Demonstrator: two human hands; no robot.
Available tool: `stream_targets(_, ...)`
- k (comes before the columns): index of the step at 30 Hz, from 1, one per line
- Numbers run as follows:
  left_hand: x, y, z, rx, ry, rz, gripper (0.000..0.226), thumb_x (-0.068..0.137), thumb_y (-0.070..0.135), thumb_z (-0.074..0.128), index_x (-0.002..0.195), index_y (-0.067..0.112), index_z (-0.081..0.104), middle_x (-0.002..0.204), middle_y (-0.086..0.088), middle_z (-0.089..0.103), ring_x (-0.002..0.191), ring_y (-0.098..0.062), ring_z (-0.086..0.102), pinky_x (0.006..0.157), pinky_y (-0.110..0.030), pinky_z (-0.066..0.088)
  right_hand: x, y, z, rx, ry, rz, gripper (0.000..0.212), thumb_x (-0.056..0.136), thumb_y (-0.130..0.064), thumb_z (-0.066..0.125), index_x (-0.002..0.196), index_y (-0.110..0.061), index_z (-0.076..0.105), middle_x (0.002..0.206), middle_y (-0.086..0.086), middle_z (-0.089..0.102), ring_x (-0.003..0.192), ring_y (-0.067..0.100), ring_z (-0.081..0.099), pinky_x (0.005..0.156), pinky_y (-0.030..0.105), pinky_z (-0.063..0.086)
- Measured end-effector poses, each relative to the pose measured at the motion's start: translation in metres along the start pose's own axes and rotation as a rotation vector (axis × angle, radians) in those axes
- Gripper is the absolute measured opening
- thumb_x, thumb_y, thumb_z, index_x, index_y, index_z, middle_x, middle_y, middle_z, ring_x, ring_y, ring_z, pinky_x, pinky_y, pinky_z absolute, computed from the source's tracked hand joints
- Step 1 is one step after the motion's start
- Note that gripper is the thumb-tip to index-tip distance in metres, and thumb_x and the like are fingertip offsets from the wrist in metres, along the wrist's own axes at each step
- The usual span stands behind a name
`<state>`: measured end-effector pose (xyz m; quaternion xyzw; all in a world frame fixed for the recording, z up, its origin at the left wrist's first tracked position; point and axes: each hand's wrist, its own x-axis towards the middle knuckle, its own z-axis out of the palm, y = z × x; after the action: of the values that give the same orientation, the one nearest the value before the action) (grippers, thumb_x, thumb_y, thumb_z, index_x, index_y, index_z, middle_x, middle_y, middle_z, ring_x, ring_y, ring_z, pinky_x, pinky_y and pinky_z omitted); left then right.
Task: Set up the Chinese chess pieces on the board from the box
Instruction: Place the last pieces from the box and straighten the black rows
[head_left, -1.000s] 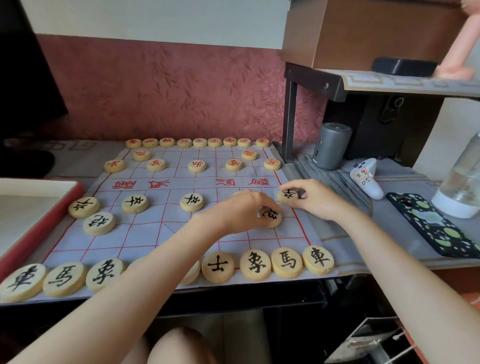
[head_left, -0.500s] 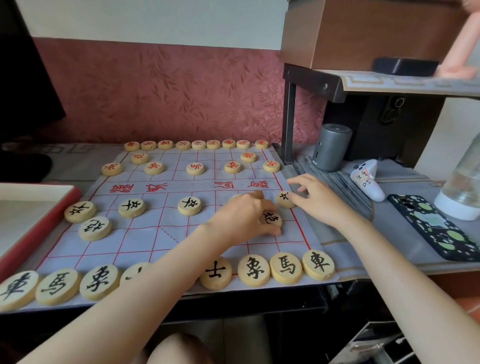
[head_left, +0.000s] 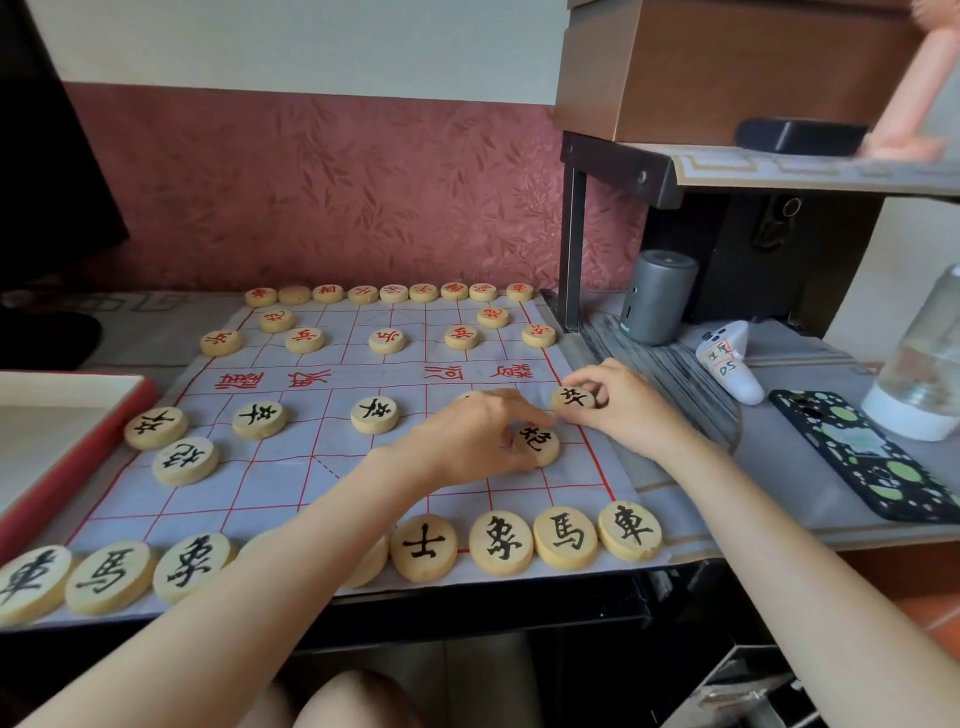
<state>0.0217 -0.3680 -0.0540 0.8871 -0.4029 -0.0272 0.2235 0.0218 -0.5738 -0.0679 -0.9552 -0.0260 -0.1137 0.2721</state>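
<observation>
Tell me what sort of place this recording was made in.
Probably a room in a home: leaf-patterned red wallpaper behind the desk, a cloth xiangqi board spread on it, and personal items alongside: a phone in a spotted case and a clear bottle.

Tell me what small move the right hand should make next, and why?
Probably lower the black soldier flat and let go. The right hand pinches it at the right edge line of the board, level with the other black soldiers, so it seems on its point.
</observation>
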Motion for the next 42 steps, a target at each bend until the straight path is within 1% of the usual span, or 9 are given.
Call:
stream_targets(5, 0.0, 0.002, 0.01, 0.034, 0.126, -0.093, 0.059, 0.07, 0.05, 0.072, 0.123, 0.027, 0.057, 0.104, -0.002, 0.054, 0.085, -0.02, 0.056, 0.078, -0.034, 0.049, 0.001, -0.001, 0.003, -0.019, 0.006, 0.033, 0.051, 0.072, -0.046, 0.074, 0.114, -0.02, 0.063, 0.099, 0.0, 0.048, 0.091, 0.014, 0.049, 0.083, 0.031, 0.043)
stream_targets(9, -0.001, 0.005, 0.014, 0.024, 0.207, -0.16, 0.069, 0.063, 0.063, 0.069, 0.12, 0.026, 0.058, 0.107, 0.0, 0.056, 0.091, -0.02, 0.058, 0.076, -0.033, 0.05, -0.002, -0.001, -0.004, 0.042, -0.031, 0.033, 0.061, 0.076, -0.038, 0.073, 0.13, -0.018, 0.051, 0.114, 0.001, 0.048, 0.097, 0.011, 0.048, 0.086, 0.028, 0.041)
stream_targets(13, -0.004, 0.004, 0.01, 0.019, 0.189, -0.142, 0.06, 0.068, 0.057, 0.07, 0.119, 0.027, 0.058, 0.111, 0.004, 0.057, 0.087, -0.013, 0.054, 0.075, -0.028, 0.046, -0.003, 0.0, -0.007, 0.09, -0.084, 0.032, 0.054, 0.078, -0.027, 0.073, 0.128, -0.019, 0.054, 0.118, -0.001, 0.056, 0.091, 0.013, 0.054, 0.08, 0.025, 0.041)
stream_targets(18, -0.005, 0.0, 0.009, -0.002, 0.158, -0.145, 0.056, 0.071, 0.048, 0.071, 0.12, 0.025, 0.058, 0.114, 0.005, 0.061, 0.082, -0.007, 0.046, 0.075, -0.025, 0.045, -0.002, -0.001, -0.005, 0.103, -0.084, 0.026, 0.048, 0.077, -0.023, 0.074, 0.122, -0.019, 0.059, 0.111, 0.001, 0.061, 0.079, -0.002, 0.051, 0.069, 0.011, 0.036)
stream_targets(23, -0.006, -0.002, 0.01, -0.01, 0.17, -0.127, 0.053, 0.073, 0.044, 0.071, 0.12, 0.023, 0.059, 0.115, 0.003, 0.062, 0.085, -0.006, 0.048, 0.076, -0.023, 0.047, -0.002, -0.002, -0.003, 0.116, -0.059, 0.034, 0.044, 0.074, -0.023, 0.076, 0.116, -0.019, 0.061, 0.111, 0.003, 0.058, 0.075, -0.001, 0.052, 0.067, 0.012, 0.036)
stream_targets(27, -0.006, -0.003, 0.012, -0.022, 0.18, -0.122, 0.054, 0.072, 0.046, 0.072, 0.119, 0.023, 0.059, 0.112, 0.003, 0.061, 0.081, -0.006, 0.047, 0.074, -0.023, 0.046, -0.004, -0.002, -0.002, 0.113, -0.065, 0.033, 0.047, 0.076, -0.024, 0.075, 0.12, -0.02, 0.059, 0.115, 0.001, 0.058, 0.082, 0.0, 0.052, 0.068, 0.014, 0.038)
stream_targets(32, -0.018, -0.008, -0.002, -0.087, 0.27, -0.152, 0.049, 0.069, 0.05, 0.072, 0.109, 0.024, 0.064, 0.102, 0.006, 0.063, 0.075, -0.012, 0.056, 0.076, -0.036, 0.052, -0.005, -0.009, -0.005, 0.113, -0.034, 0.026, 0.05, 0.079, -0.032, 0.071, 0.125, -0.021, 0.055, 0.119, -0.003, 0.052, 0.106, 0.01, 0.05, 0.085, 0.026, 0.035)
stream_targets(37, -0.045, -0.045, -0.034, -0.027, 0.34, -0.244, 0.038, 0.075, 0.037, 0.072, 0.109, 0.022, 0.064, 0.105, 0.007, 0.063, 0.09, -0.011, 0.06, 0.079, -0.03, 0.051, 0.0, -0.047, 0.003, 0.142, -0.105, -0.095, 0.038, 0.082, -0.028, 0.069, 0.118, -0.026, 0.059, 0.121, -0.007, 0.054, 0.107, 0.008, 0.049, 0.086, 0.025, 0.036)
stream_targets(42, -0.068, -0.085, -0.048, 0.02, 0.289, -0.306, 0.043, 0.076, 0.031, 0.073, 0.117, 0.023, 0.061, 0.117, 0.003, 0.061, 0.107, -0.012, 0.055, 0.09, -0.027, 0.045, 0.009, -0.075, 0.023, 0.111, -0.198, -0.12, 0.043, 0.082, -0.029, 0.068, 0.124, -0.024, 0.056, 0.123, -0.008, 0.055, 0.113, 0.01, 0.05, 0.091, 0.025, 0.037)
